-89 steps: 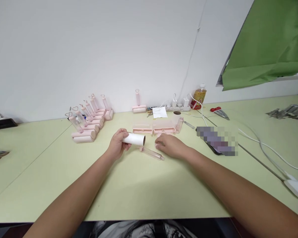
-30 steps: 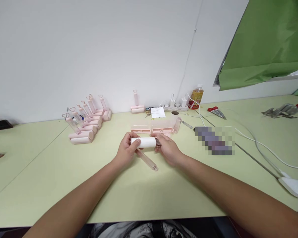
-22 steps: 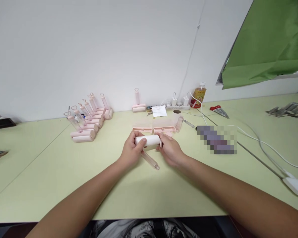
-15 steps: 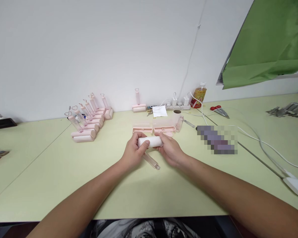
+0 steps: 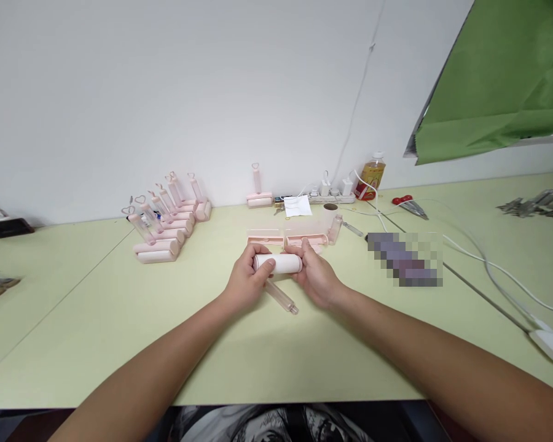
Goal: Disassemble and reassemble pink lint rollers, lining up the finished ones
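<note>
Between my two hands lies a white lint roller refill (image 5: 283, 264), held level. My left hand (image 5: 251, 273) is closed round its left end, thumb across the front. At the other end, my right hand (image 5: 317, 276) grips it with the fingers behind. A clear pinkish handle (image 5: 282, 296) slants down to the right under the roll; whether a finger touches it is hidden. Just beyond my hands are two open pink cases, a left case (image 5: 262, 238) and a right case (image 5: 306, 239). A second clear handle (image 5: 335, 229) stands beside the right case.
Several pink lint rollers (image 5: 159, 250) stand in a row at the left, and a single one (image 5: 259, 199) is by the wall. A cardboard core (image 5: 330, 209), white paper (image 5: 297, 205), power strip (image 5: 332, 198), drink bottle (image 5: 371, 177) and red-handled tool (image 5: 410, 207) lie towards the back right.
The right fingers and thumb have shifted slightly at the roll's right end, showing more of its edge. Both hands still hold the roll in nearly the same place.
</note>
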### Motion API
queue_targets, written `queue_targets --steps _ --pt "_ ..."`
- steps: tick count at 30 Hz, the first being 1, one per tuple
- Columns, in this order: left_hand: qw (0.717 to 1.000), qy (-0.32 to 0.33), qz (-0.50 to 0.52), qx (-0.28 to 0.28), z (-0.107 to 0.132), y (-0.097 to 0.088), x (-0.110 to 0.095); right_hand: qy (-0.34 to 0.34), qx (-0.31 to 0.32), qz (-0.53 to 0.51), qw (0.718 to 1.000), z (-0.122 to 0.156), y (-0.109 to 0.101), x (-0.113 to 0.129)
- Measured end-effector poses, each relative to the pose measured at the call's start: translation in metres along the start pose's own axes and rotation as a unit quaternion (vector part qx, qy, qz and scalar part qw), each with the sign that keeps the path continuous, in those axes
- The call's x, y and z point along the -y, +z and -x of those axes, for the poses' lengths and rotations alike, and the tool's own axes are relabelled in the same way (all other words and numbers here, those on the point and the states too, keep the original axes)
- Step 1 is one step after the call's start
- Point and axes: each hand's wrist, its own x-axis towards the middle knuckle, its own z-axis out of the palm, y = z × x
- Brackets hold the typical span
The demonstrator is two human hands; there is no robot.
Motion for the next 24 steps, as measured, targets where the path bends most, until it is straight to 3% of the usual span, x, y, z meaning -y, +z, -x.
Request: queue_targets --steps 14,24 --pt "1.000 -0.004 -0.002 0.019 0.000 0.000 0.002 0.013 0.035 0.002 0.999 0.008 0.005 0.006" --pt "0.997 0.029 -0.015 0.069 0.002 -0.009 0.006 -0.026 0.123 0.019 0.992 0.016 0.002 0.004"
